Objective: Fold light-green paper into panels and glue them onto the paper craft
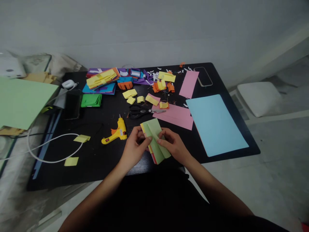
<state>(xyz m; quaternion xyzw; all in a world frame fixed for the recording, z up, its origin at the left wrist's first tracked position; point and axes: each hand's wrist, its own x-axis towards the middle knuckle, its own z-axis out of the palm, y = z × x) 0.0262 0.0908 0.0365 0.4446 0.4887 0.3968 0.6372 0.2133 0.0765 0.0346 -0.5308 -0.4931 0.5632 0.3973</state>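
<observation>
Between my two hands is a folded light green paper [154, 137] with yellow and red layers showing along its left edge. My left hand [138, 141] grips that left edge, thumb on top and fingers underneath. On the other side my right hand [174, 145] pinches the raised right flap of the same paper. A yellow glue gun [118, 130] lies just left of my left hand. Black-handled scissors [142, 111] rest beyond the green paper, their blades on a pink paper sheet [176, 116].
A light blue paper sheet [217, 125] lies at the right, near a phone [203, 77]. Folded yellow papers [102, 79], a green paper stack [91, 100] and small scraps sit along the back. A white cable [51, 161] loops at the left by a dark phone [71, 104].
</observation>
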